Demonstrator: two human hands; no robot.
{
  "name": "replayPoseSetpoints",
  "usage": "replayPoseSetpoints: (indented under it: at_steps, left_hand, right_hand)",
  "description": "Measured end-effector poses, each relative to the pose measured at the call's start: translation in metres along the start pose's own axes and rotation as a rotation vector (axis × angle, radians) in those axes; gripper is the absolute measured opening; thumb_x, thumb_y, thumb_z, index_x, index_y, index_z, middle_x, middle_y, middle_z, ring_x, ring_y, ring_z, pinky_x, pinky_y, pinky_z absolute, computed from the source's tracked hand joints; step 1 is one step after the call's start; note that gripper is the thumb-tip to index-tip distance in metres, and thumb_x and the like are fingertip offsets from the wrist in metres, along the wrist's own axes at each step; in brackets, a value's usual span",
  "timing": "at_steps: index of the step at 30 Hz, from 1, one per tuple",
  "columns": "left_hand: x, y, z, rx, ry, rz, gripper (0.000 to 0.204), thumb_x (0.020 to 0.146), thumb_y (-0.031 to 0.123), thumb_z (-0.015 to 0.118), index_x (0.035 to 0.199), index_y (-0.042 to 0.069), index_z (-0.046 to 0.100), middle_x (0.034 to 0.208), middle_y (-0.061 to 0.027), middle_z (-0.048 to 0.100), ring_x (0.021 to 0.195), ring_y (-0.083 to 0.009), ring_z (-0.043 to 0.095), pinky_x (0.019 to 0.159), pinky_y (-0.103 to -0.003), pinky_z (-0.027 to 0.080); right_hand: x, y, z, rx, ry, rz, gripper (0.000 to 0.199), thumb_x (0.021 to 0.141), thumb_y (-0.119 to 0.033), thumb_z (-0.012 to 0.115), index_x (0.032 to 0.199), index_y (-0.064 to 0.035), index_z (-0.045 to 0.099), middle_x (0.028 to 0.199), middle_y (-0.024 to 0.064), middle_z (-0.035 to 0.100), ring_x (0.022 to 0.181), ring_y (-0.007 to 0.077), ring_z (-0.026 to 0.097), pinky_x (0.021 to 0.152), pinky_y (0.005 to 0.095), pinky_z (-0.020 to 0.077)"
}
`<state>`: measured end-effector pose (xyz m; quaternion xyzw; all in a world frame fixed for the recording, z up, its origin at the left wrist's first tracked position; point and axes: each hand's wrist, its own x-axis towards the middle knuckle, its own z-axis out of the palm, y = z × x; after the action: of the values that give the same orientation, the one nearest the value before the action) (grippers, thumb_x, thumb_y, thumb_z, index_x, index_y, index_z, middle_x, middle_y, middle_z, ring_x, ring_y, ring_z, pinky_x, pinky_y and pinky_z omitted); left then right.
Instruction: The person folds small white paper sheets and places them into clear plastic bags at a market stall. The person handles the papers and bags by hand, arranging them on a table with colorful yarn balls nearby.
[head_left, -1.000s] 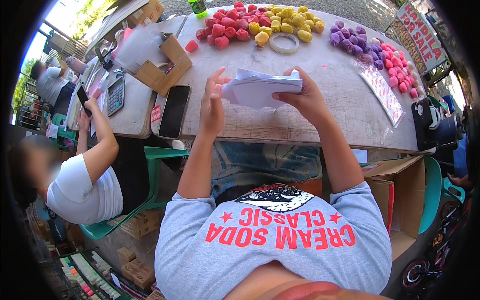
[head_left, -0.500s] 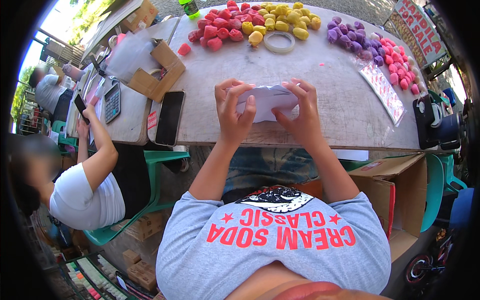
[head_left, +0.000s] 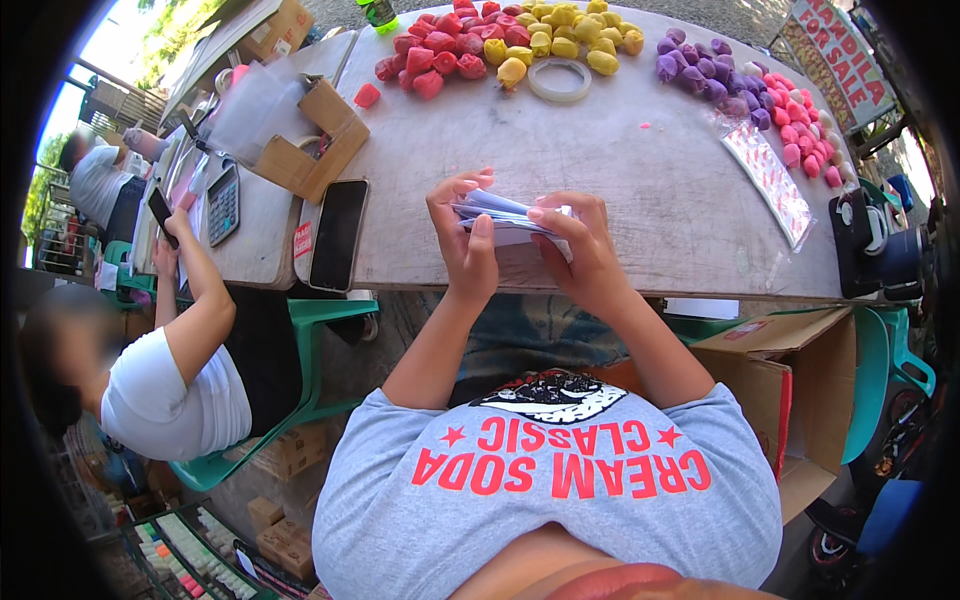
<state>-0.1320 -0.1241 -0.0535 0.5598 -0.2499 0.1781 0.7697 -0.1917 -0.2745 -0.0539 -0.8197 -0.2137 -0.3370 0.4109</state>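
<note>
In the head view, I have one stack of white paper sheets (head_left: 503, 212) between my two hands, its layers slightly fanned. My left hand (head_left: 467, 238), half curled, grips the left end; my right hand (head_left: 580, 246), half closed, pinches the right end. The stack is over the table (head_left: 420, 130), near its front edge, and room to move runs beyond it to one tape roll (head_left: 545, 93). One smartphone (head_left: 339, 236) lies left of my left hand.
</note>
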Motion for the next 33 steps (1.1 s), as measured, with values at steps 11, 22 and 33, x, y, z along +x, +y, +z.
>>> replayPoseSetpoints:
  at_steps: [11, 22, 33]
  left_hand:
    - [-0.007, 0.000, 0.003, -0.167, 0.158, -0.305, 0.025, 0.101, 0.028, 0.041, 0.112, 0.009, 0.054, 0.107, -0.0071, 0.056, 0.101, -0.0177, 0.053, 0.092, -0.035, 0.043]
    - [0.016, 0.035, 0.021, 0.908, -0.117, 0.350, 0.027, 0.092, 0.029, 0.061, 0.112, 0.012, 0.062, 0.111, -0.0084, 0.064, 0.110, -0.0272, 0.059, 0.105, -0.043, 0.036]
    - [0.028, 0.003, 0.000, -0.043, 0.027, -0.350, 0.028, 0.100, 0.019, 0.040, 0.117, 0.002, 0.054, 0.098, -0.0128, 0.068, 0.093, -0.0186, 0.064, 0.093, -0.035, 0.047]
  right_hand:
    - [0.006, -0.009, 0.004, 0.000, 0.205, 0.187, 0.069, 0.076, 0.004, 0.077, 0.137, -0.0091, 0.047, 0.127, 0.0179, 0.055, 0.118, 0.0371, 0.053, 0.097, 0.0447, 0.0457]
    - [0.011, -0.008, -0.004, -0.002, 0.041, 0.170, 0.057, 0.078, 0.010, 0.071, 0.129, -0.0114, 0.053, 0.114, 0.0143, 0.061, 0.106, 0.0361, 0.060, 0.088, 0.0432, 0.0504]
    - [0.015, -0.004, 0.008, -0.181, 0.127, 0.173, 0.064, 0.080, 0.005, 0.071, 0.138, -0.0124, 0.049, 0.132, 0.0225, 0.049, 0.118, 0.0430, 0.054, 0.095, 0.0475, 0.0493]
